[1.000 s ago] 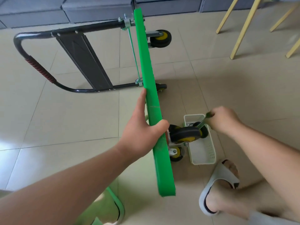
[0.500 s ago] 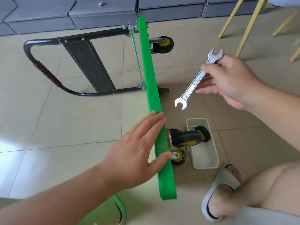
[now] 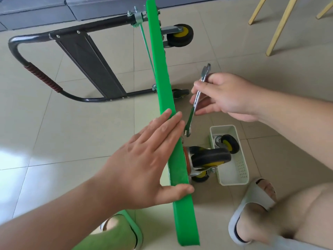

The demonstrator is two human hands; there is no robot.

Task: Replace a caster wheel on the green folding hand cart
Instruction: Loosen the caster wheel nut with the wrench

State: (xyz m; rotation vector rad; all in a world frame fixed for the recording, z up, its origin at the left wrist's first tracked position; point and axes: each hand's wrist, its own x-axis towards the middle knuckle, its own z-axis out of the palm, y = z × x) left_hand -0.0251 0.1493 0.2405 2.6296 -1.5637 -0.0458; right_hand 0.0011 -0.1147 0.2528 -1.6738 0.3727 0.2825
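Now, caster wheel (image 3: 210, 157) just below wrench (image 3: 197, 98) in right hand (image 3: 228, 98), perhaps touching.

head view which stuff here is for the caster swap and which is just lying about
For the job: green cart; wrench in the right hand; left hand flat on the cart; mounted caster; spare caster in the white basket.
Just about: wooden chair legs; grey boxes.
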